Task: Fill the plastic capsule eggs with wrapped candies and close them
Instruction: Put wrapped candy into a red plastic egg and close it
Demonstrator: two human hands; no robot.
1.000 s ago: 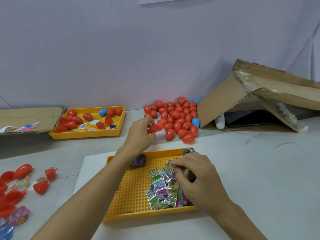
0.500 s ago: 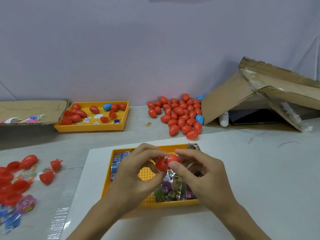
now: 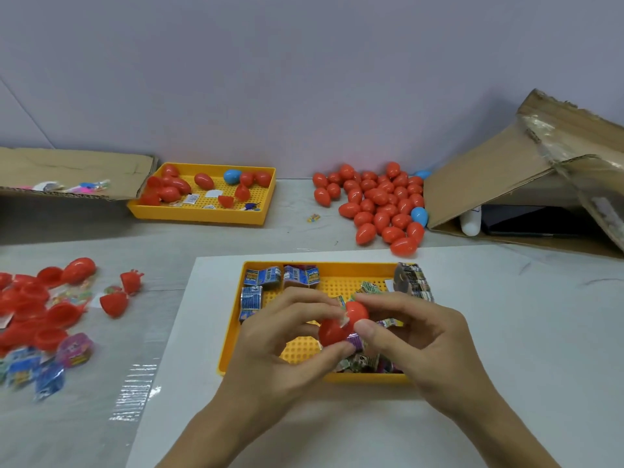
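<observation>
While both hands pinch one red egg (image 3: 342, 324), the closing step looks underway.
Left hand (image 3: 283, 346) and right hand (image 3: 415, 336) should next squeeze the halves shut.

A plain pale lilac wall (image 3: 304, 79) is set behind a grey table (image 3: 557, 315), evenly lit throughout.

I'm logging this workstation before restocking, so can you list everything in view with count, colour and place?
Held capsule egg: one, red, between both hands over the near tray.
Near tray: one, yellow, holds wrapped candies.
Far tray: one, yellow, back left, red eggs and one blue.
Egg pile: many red, two blue, back centre.
Open egg halves: several, red, left.
Cardboard box: one, brown, right.
Left hand: holds egg.
Right hand: holds egg.
</observation>
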